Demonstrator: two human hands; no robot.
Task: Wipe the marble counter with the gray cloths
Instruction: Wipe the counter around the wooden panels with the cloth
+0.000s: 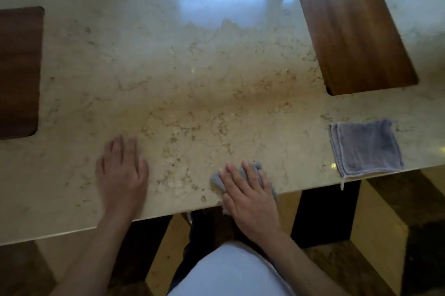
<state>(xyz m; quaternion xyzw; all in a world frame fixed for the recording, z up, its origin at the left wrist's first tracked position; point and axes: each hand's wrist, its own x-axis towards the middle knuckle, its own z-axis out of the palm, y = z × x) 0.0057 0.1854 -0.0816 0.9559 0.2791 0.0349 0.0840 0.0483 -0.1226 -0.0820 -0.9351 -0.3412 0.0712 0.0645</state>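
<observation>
— What's on the bench (192,83) near its front edge?
— The left hand (122,170) lies flat on bare marble at lower left; the right hand (250,197) presses a crumpled gray cloth (255,170) at lower center.
— Anything else?
— A folded gray cloth (366,148) at right, and two wooden boards: upper right (356,38) and far left (19,71).

Dim, soft blur, window glare on counter (216,59) far side

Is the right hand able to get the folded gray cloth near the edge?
Probably yes. The folded gray cloth lies flat on the marble counter, to the right of the right hand, with nothing between them. That hand already presses a crumpled cloth.
</observation>
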